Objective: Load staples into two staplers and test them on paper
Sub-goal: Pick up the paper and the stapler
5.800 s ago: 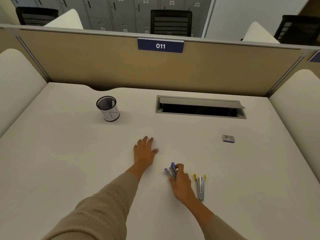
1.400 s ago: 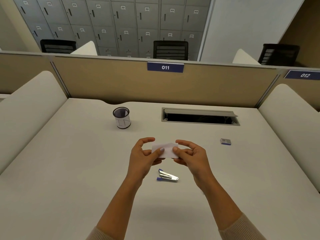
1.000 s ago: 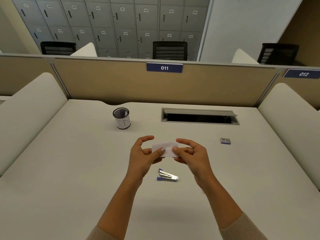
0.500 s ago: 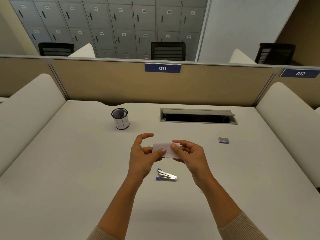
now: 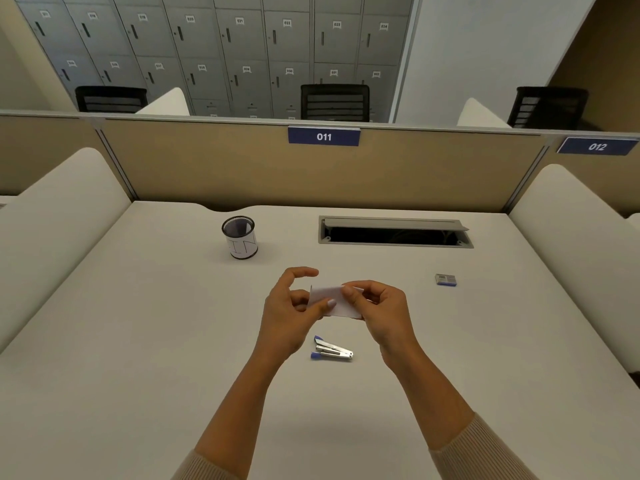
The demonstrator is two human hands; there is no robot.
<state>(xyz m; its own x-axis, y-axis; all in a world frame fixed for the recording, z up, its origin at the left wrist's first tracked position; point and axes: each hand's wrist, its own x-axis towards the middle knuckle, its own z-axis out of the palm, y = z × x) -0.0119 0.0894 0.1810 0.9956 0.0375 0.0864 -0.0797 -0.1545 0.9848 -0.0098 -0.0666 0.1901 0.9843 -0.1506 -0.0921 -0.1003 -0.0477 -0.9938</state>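
Midair above the desk, a small white slip of paper was held between a person's two hands, raised clear of the surface. The left hand pinched the slip's left end, thumb pressed flat on the near face and fingers curled behind it, while the forefinger arched free above the top edge. The right hand pinched the right end, thumb tip on the upper edge and the other fingers curled close together round the back; whether a staple sat in the sheet could not be made out.

Just below the hands, a blue-tipped metal stapler lay on the desk, its blue-tipped ends splayed to the left and its nose to the right. A small box of staples rested well off to the right. A mesh pen cup stood upright at the far left, beside an open cable hatch set in the desktop. Beyond rose a tan partition bearing a blue plate reading 011, with grey lockers and black chairs behind.
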